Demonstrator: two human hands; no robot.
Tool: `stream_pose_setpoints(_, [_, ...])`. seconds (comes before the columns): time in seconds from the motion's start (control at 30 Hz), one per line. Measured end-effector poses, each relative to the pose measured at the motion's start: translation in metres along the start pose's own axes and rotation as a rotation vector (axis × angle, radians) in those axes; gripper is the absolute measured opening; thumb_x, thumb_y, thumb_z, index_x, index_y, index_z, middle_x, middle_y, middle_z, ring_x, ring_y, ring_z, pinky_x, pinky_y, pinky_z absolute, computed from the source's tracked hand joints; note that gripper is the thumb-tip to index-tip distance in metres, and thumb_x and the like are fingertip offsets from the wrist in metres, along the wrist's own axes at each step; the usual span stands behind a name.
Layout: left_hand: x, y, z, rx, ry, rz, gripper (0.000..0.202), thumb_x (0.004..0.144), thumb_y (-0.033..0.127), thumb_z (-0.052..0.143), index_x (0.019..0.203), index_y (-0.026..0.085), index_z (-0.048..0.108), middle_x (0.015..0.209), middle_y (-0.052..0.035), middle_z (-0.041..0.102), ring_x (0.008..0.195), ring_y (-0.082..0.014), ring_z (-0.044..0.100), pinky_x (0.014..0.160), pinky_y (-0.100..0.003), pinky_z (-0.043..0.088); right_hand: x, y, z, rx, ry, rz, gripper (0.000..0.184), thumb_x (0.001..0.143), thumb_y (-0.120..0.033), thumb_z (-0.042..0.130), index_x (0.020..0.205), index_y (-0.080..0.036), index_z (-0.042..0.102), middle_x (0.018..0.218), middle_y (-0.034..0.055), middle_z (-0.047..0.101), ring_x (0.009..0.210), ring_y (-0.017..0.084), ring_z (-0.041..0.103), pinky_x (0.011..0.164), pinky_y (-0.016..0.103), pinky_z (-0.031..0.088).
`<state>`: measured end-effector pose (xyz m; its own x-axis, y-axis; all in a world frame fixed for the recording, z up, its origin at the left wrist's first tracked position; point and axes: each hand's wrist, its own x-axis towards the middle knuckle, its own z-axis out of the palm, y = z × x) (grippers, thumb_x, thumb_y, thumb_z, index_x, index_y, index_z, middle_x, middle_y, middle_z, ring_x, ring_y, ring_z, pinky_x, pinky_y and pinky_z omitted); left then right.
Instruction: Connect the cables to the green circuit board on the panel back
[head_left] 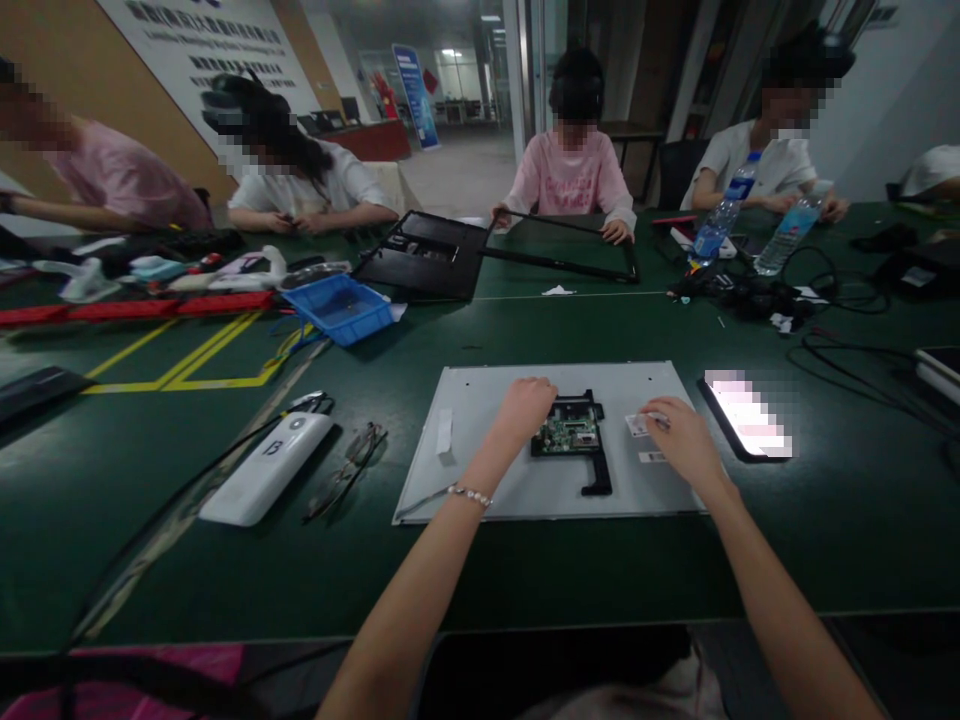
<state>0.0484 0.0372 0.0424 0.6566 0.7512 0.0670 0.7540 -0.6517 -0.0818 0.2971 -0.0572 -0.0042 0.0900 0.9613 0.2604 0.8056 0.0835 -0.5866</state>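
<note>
A flat, pale panel (652, 490) lay on the green table (600, 570) near its near edge, with a circuit board (564, 436) in a black bracket (598, 470) resting on the panel. The left hand (525, 408) was curled over the bracket's far-left corner; whether its fingers had closed on anything could not be told, the fingertips being hidden. The right hand (681, 438) hung over a printed label (636, 426), thumb and finger drawn close about a small glint; a grip there could not be confirmed. Along the table's near edge, a phone (746, 415) lay right of the panel, and glasses (349, 470) and a white device (270, 470) left of it. The board was judged light, stiff and fragile, best taken by the bracket's arms, clear of the components; the panel, broad and probably smooth, by opposite edges.
</note>
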Motion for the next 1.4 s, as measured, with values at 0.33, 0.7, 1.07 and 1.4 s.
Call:
stream_pose_setpoints(0.33, [0.019, -0.016, -0.005, 0.044, 0.082, -0.060, 0.021, 0.087, 0.010, 0.044, 0.090, 0.013, 0.064, 0.092, -0.0130, 0.064, 0.094, -0.0239, 0.057, 0.079, -0.035, 0.039, 0.001, 0.002, 0.003, -0.001, 0.012, -0.020, 0.021, 0.083, -0.027, 0.046, 0.090, -0.019, 0.065, 0.103, 0.0093, 0.060, 0.096, 0.023, 0.056, 0.089, 0.041, 0.042])
stream_pose_setpoints(0.7, [0.008, -0.030, 0.000, -0.010, 0.096, -0.143, 0.031, 0.092, 0.023, 0.037, 0.090, 0.014, 0.066, 0.095, -0.0128, 0.066, 0.095, -0.0245, 0.060, 0.087, -0.040, 0.038, 0.003, 0.006, -0.001, 0.043, 0.011, 0.001, 0.022, 0.082, -0.023, 0.046, 0.095, -0.020, 0.064, 0.103, 0.0083, 0.061, 0.094, 0.022, 0.058, 0.087, 0.038, 0.045])
stream_pose_setpoints(1.07, [-0.055, -0.033, 0.010, -0.790, 0.027, 0.013, 0.072, 0.085, 0.045, 0.052, 0.144, 0.023, 0.016, 0.147, -0.0091, 0.029, 0.132, -0.0256, 0.032, 0.111, -0.042, 0.027, 0.001, 0.007, 0.003, 0.049, -0.073, -0.016, 0.024, 0.079, -0.024, 0.052, 0.100, -0.019, 0.064, 0.100, 0.0094, 0.063, 0.090, 0.022, 0.060, 0.082, 0.038, 0.048])
stream_pose_setpoints(1.4, [-0.063, -0.041, 0.014, -0.863, -0.051, 0.058, 0.092, 0.072, 0.049, 0.066, 0.145, 0.022, 0.016, 0.148, -0.0126, 0.026, 0.134, -0.0321, 0.027, 0.111, -0.051, 0.021, 0.000, -0.001, 0.007, -0.003, -0.085, -0.088, 0.029, 0.081, -0.029, 0.053, 0.108, -0.020, 0.062, 0.105, 0.0081, 0.061, 0.097, 0.023, 0.057, 0.087, 0.037, 0.045])
